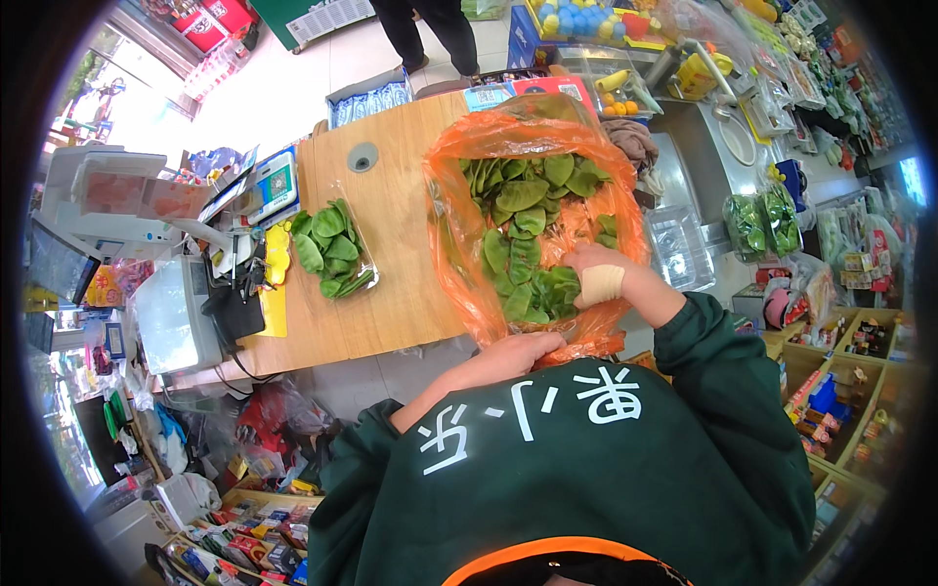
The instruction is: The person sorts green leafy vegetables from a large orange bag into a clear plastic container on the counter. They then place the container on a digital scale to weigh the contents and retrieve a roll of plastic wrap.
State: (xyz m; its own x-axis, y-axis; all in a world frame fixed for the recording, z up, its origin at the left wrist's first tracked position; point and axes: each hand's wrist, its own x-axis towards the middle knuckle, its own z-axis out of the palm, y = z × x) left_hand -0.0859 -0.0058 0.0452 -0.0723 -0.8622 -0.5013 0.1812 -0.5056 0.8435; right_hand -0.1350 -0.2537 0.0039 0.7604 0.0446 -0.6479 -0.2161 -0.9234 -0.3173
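A large orange plastic bag (447, 220) lies open on the wooden counter, with loose green leafy vegetables (522, 196) inside. My right hand (597, 269), a beige wrap around its wrist, reaches into the bag beside the leaves; its fingertips are partly hidden, so its hold is unclear. At the near rim, my left hand (524, 350) grips the bunched edge of the bag. To the left of the bag, a clear plastic tray (372, 277) filled with similar green leaves (330, 245) rests on the counter.
The wooden counter (399, 220) has a round grommet (362, 157). Payment devices and a scale (172, 315) stand left. Empty clear trays (678, 245) lie right of the bag, near packed greens (762, 223). Beyond the counter, a person (432, 33) stands near a box of packets (370, 99).
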